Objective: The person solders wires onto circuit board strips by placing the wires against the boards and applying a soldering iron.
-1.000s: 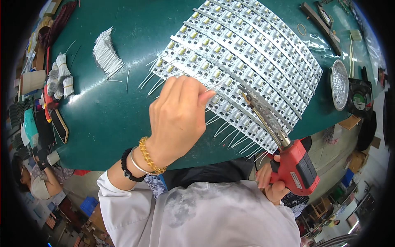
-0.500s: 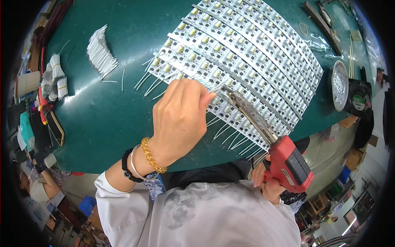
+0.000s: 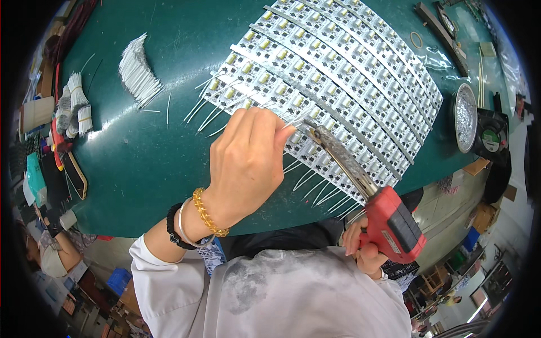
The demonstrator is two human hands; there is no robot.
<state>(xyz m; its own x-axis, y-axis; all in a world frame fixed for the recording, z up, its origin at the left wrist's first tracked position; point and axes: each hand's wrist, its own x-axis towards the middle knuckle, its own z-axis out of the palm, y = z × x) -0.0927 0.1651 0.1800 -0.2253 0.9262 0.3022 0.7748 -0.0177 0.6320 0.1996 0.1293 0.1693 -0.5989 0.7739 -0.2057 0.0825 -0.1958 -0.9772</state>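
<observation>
A large panel of white circuit boards (image 3: 360, 90) with rows of small yellow parts lies on the green table. My left hand (image 3: 248, 158) is over its near-left part, fingers pinched on a thin white wire (image 3: 288, 123). In my right hand (image 3: 366, 252) is a red-and-black soldering gun (image 3: 393, 225), gripped by its handle. Its long metal barrel slants up and left, and the tip is close by the wire's end at my left fingertips. Whether tip and wire touch is too small to tell. Several white wires (image 3: 204, 115) stick out from the panel's near edges.
Loose white wires (image 3: 138, 73) lie in a pile on the green table (image 3: 186, 34); bundled wires (image 3: 80, 104) are at the left beside red-handled pliers (image 3: 58, 143). On the right are a metal bowl (image 3: 465, 118) and a black fan (image 3: 492, 135). Another person's arm (image 3: 66, 250) shows lower left.
The soldering gun has shifted slightly left, its tip nearer my left fingertips, with my right hand still around it. My left hand has barely moved.
</observation>
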